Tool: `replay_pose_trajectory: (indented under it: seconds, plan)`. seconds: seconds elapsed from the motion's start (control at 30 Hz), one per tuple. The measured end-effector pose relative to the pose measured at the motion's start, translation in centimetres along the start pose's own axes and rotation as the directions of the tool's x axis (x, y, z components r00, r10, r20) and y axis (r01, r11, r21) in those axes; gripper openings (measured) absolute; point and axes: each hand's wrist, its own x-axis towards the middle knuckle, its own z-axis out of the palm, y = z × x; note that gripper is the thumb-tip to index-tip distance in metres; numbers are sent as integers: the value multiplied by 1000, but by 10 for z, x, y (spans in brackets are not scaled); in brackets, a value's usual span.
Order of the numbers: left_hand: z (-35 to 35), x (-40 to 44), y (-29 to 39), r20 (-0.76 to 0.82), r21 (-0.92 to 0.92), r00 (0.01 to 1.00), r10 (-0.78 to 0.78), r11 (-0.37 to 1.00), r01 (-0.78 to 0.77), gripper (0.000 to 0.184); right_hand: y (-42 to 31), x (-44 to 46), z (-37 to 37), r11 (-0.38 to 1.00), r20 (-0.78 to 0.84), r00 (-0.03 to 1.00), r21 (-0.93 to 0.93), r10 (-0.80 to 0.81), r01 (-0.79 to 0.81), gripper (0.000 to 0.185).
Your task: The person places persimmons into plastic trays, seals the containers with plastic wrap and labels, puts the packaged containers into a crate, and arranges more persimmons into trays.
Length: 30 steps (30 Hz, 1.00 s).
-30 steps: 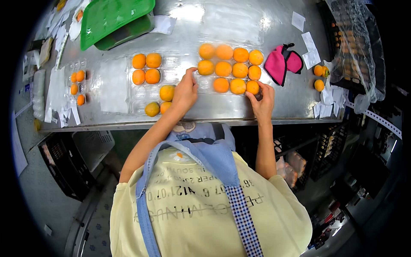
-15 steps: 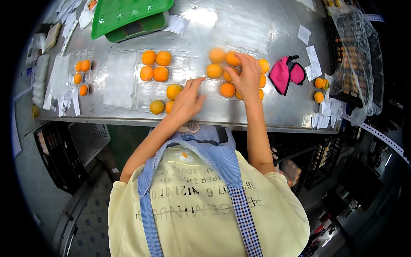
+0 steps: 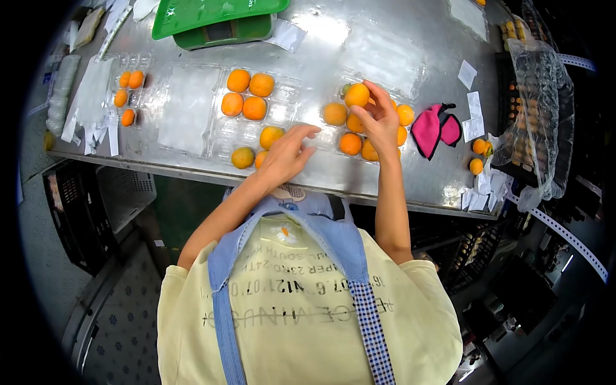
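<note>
A shiny metal table (image 3: pixel 314 96) fills the upper view, a floor (image 3: pixel 122 333) with small dark marks lying below and left, black crates (image 3: pixel 74 215) standing on it. The shirt (image 3: pixel 308 350) bears print, of which "N121" and "SOUTH" can be read; the slips (image 3: pixel 473 106) just right of the pink cloth (image 3: pixel 425 133) show no legible words. Immediately left of that cloth sits the right tray (image 3: pixel 328 135), clear and bearing oranges; the right hand (image 3: pixel 383 125) there has thumb and fingers closed around one orange (image 3: pixel 357 95). Farther left of the cloth lies the left tray (image 3: pixel 224 133), holding seven fruits among bare cups, the left hand (image 3: pixel 285 157) beside it with fingers loosely spread, gripping nothing. Farthest left is a small tray (image 3: pixel 142 63) with four oranges. Right of the cloth, film (image 3: pixel 545 83) drapes a crate of fruit
</note>
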Motion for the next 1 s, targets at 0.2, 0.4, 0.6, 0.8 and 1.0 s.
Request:
replay_pose_trajectory:
  seconds: [0.2,0.4,0.6,0.8,1.0]
  plan:
    - [5,5,-4,13,-22,1000,-14,1000,14,36,2,-12,5,982,-33,999,184,-44,49,50]
    - [5,2,-8,48,-11,998,-34,999,35,32,16,-6,7,970,-77,980,-180,-181,165,51]
    - [6,6,-3,38,-355,988,-151,922,154,41,12,-5,12,996,75,994,-17,-82,84,54]
    - [-8,15,32,-176,-589,980,-89,808,-32,50,-16,-23,36,938,286,958,336,-11,-89,57]
    - [-3,13,30,-278,-561,947,-161,827,-24,43,-10,-28,43,965,325,944,261,-59,-30,54]
